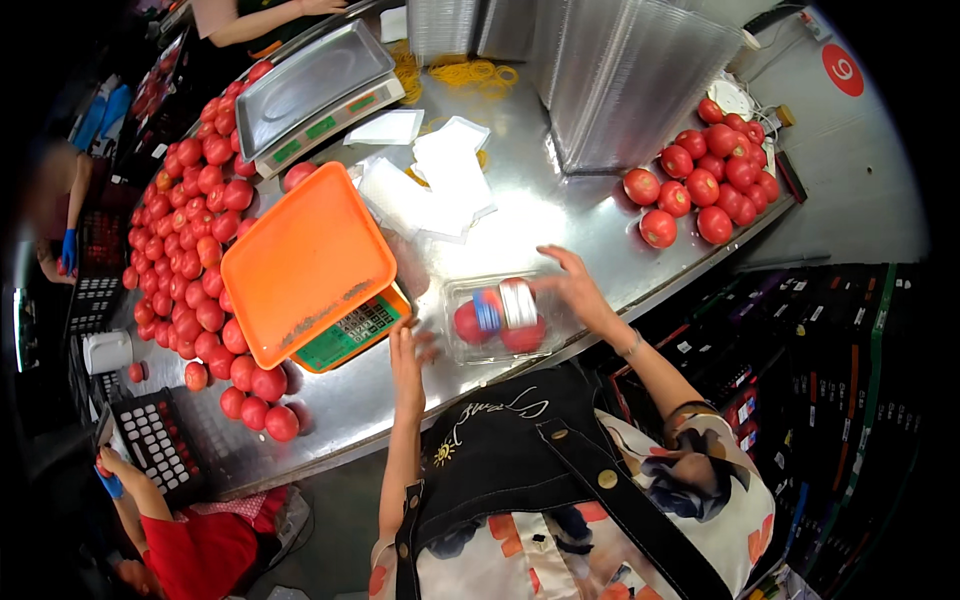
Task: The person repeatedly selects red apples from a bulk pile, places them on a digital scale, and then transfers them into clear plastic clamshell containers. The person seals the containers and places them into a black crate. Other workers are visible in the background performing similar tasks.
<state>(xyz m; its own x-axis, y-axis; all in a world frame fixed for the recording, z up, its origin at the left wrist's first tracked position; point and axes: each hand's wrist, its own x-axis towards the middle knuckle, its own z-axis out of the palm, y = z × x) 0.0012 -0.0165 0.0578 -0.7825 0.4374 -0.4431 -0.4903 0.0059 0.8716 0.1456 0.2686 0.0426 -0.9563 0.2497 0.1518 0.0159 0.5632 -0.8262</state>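
Left hand [406, 362] and right hand [580, 292] seem empty, fingers loosely spread; a bump could slide the clear plastic tomato box [456, 346] off the silver metal table's [590, 222] near edge.

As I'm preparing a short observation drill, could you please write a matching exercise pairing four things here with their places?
Things
1. Flat orange tray
2. Clear rectangular plastic box
3. Thin yellow rubber bands
4. Round red sign

Places
A. On the grey wall
B. Near the tall clear plastic stacks
C. Over a scale with a green keypad panel
D. Between the left hand and right hand

Pairs: 1-C, 2-D, 3-B, 4-A
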